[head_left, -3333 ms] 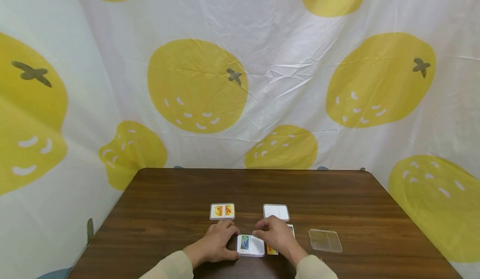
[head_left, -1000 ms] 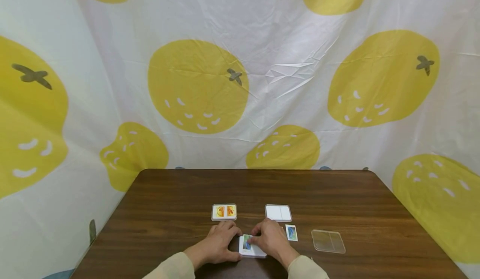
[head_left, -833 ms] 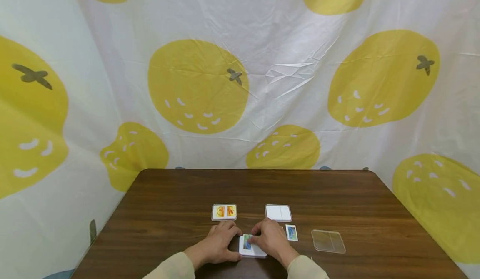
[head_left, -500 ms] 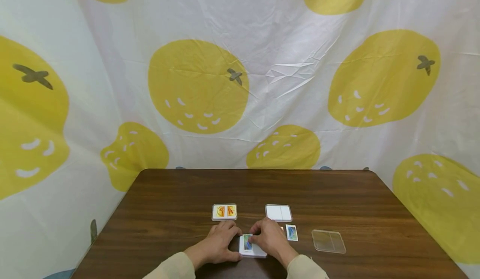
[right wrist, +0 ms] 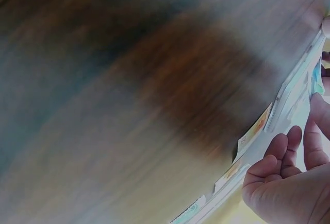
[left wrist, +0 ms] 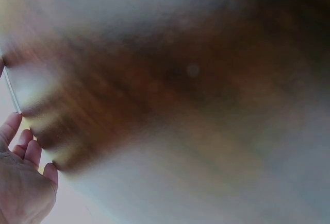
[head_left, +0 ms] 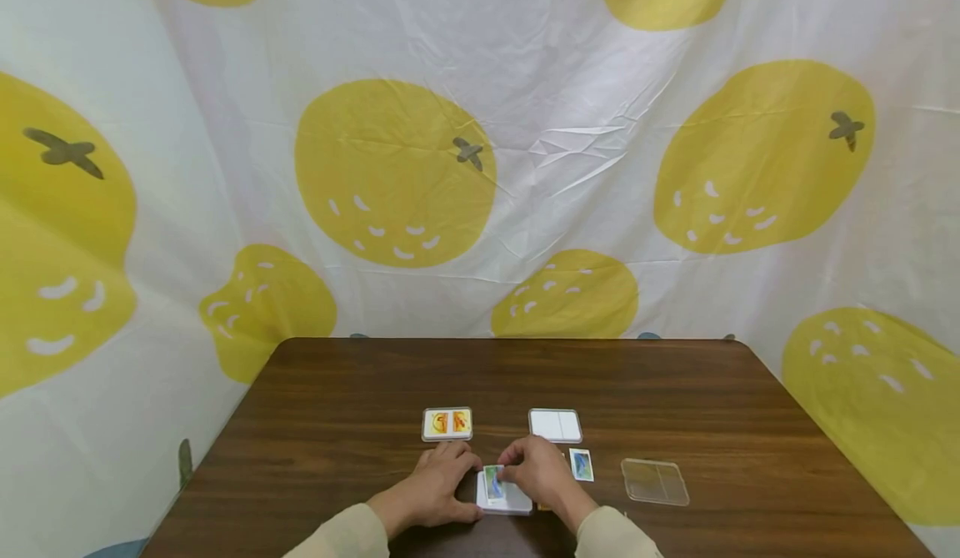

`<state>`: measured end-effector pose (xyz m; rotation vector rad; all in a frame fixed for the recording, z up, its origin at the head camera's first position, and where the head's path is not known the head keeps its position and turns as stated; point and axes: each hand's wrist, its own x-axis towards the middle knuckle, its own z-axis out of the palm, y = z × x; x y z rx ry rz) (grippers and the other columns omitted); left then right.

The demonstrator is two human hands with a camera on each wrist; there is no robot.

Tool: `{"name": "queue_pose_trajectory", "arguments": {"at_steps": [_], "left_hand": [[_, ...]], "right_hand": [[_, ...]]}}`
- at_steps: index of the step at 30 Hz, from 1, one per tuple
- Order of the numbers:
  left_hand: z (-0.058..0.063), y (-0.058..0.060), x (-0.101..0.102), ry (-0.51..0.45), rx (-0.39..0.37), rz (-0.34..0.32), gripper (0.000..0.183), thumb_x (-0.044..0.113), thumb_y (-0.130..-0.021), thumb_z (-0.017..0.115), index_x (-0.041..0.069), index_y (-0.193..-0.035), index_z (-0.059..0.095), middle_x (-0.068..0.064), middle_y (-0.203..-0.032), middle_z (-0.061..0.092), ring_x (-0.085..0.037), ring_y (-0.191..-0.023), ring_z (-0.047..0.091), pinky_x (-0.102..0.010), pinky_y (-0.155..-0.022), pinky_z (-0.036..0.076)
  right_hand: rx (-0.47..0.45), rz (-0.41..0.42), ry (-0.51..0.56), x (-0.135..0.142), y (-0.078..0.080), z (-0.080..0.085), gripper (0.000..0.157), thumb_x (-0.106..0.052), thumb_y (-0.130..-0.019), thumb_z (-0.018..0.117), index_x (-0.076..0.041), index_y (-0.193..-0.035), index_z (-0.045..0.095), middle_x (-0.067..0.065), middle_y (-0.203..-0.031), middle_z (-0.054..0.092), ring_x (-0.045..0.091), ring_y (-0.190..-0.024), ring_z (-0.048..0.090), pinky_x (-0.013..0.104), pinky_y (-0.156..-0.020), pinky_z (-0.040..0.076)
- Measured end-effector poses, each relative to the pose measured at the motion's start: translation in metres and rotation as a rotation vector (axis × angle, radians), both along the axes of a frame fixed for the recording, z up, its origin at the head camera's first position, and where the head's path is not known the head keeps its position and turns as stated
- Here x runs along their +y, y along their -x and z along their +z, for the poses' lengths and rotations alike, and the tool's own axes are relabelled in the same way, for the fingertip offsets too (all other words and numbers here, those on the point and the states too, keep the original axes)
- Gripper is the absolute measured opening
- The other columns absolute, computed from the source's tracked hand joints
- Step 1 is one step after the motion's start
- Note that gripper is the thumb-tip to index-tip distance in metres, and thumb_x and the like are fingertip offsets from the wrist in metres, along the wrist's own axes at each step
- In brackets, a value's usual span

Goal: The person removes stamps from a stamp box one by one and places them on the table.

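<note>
On the table before me lies a flat white-backed plastic case [head_left: 516, 505]. My left hand [head_left: 429, 487] holds its left end, thumb at the near corner and forefinger at the far one. The thumb and fingers of my right hand [head_left: 542, 468] pinch the right side of a small blue-green stamp [head_left: 492, 485] with a white border, over the case's left half. The stamp sits slightly askew; whether it is fully off the case I cannot tell. In the right wrist view, orange stamps [right wrist: 252, 131] lie beside the case, near my curled fingers.
Behind my left hand is a clear case with two orange pictures [head_left: 447, 424]. A blank white case [head_left: 555, 425] lies behind my right hand. To the right are another blue stamp [head_left: 581, 465] and a transparent lid [head_left: 655, 482]. A fruit-print cloth [head_left: 562, 166] hangs behind the table.
My right hand has come left and down from above the case and taken hold of the stamp. The stamp has shifted slightly away from me. My left hand stays at the case.
</note>
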<state>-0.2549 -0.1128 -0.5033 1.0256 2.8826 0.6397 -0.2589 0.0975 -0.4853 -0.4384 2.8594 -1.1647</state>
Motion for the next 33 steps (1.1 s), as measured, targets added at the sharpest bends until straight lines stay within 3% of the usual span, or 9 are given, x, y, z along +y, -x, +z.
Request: {"name": "queue_pose_trajectory", "arguments": {"at_steps": [12,24,33], "left_hand": [[-0.004,0.002,0.0,-0.009,0.002,-0.002,0.049,0.045,-0.078,0.078,0.017,-0.115,0.061,0.006,-0.114,0.048,-0.016,-0.109,0.044,-0.044,-0.093,0.038],[0.001,0.0,0.001,0.004,-0.056,0.015,0.048,0.047,-0.079,0.077,0.02,-0.116,0.06,0.008,-0.116,0.046,-0.014,-0.11,0.041,-0.044,-0.094,0.037],[0.002,0.0,0.001,0.01,-0.061,0.019,0.049,0.047,-0.08,0.077,0.019,-0.116,0.06,0.006,-0.118,0.047,-0.015,-0.111,0.042,-0.043,-0.094,0.037]], "right_hand": [[-0.032,0.022,0.089,0.005,-0.002,0.005,0.009,-0.011,-0.079,0.081,-0.01,-0.079,0.072,-0.004,-0.079,0.066,0.012,-0.074,0.055,0.034,-0.068,0.045],[-0.132,0.006,0.187,0.009,-0.005,0.01,0.008,-0.008,-0.08,0.079,-0.006,-0.083,0.072,-0.002,-0.08,0.066,0.013,-0.074,0.056,0.032,-0.067,0.046],[-0.141,-0.005,0.246,0.016,-0.007,0.012,0.008,-0.006,-0.079,0.078,-0.003,-0.085,0.073,0.0,-0.08,0.068,0.013,-0.074,0.057,0.032,-0.068,0.048]]}}
